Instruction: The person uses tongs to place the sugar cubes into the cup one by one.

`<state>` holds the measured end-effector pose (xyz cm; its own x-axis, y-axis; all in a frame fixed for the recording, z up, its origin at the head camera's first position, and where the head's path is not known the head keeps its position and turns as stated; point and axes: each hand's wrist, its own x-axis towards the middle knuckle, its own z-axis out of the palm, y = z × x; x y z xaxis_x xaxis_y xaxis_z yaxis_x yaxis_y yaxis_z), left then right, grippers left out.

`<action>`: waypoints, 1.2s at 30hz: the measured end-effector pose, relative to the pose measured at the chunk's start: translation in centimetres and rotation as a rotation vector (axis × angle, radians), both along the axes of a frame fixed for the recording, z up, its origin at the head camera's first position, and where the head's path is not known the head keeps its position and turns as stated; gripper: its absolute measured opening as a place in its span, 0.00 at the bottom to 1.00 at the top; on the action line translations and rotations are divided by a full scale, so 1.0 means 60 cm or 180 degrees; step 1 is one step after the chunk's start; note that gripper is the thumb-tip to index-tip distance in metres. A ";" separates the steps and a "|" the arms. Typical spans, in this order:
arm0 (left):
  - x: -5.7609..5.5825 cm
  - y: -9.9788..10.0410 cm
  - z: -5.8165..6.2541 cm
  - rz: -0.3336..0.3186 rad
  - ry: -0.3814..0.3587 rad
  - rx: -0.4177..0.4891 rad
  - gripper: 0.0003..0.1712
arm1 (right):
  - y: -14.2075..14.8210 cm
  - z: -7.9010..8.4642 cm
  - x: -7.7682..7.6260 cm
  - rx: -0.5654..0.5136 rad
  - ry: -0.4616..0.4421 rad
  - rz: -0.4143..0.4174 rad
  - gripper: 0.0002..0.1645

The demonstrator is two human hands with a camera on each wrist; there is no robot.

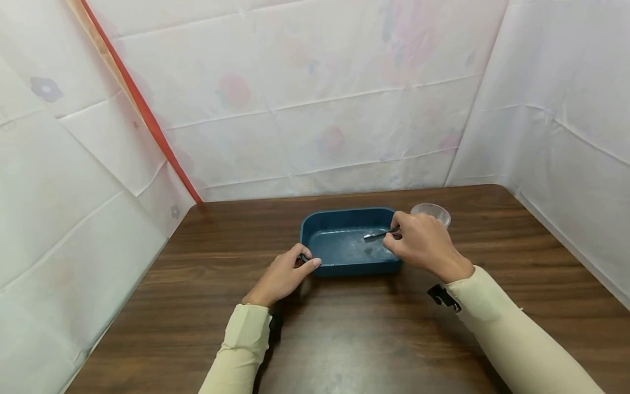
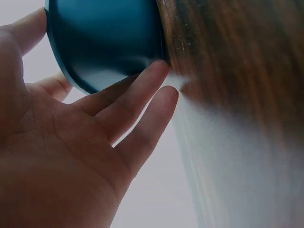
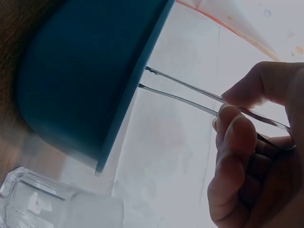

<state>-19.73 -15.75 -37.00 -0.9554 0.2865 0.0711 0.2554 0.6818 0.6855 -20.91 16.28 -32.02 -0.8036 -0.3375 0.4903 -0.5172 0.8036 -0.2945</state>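
A rectangular dark blue dish (image 1: 356,269) stands on the table, with a small dark smudge and pale marks on its floor. My left hand (image 1: 283,273) grips its near left corner, thumb over the rim; in the left wrist view the other fingers lie along the outer wall (image 2: 107,42). Over the dish's right side, my right hand (image 1: 425,243) pinches metal tweezers (image 3: 187,88) between thumb and fingers. Their two prongs stand slightly apart, pointing left over the dish. A whitish spot shows at the tips in the head view. The rim hides the tips' ends in the right wrist view.
A clear plastic cup (image 1: 433,209) stands right behind the right hand, just right of the dish. Everything is on a brown wood-grain table (image 1: 206,295). White patterned sheets (image 1: 305,109) hang at the back and both sides, with a red strip (image 1: 143,104) at left.
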 end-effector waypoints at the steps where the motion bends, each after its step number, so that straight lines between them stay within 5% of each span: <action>1: 0.000 0.000 0.000 0.0000 -0.0006 0.0003 0.16 | 0.000 0.001 0.001 -0.0004 0.0012 0.0001 0.07; 36: 0.009 -0.005 -0.011 0.0032 0.0025 -0.0007 0.18 | 0.032 0.037 0.004 -0.0184 0.0251 -0.0329 0.04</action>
<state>-19.22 -16.08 -37.63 -0.9577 0.2771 0.0780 0.2540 0.6857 0.6821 -20.70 18.22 -29.81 -0.7907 -0.2242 0.5696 -0.4559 0.8367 -0.3035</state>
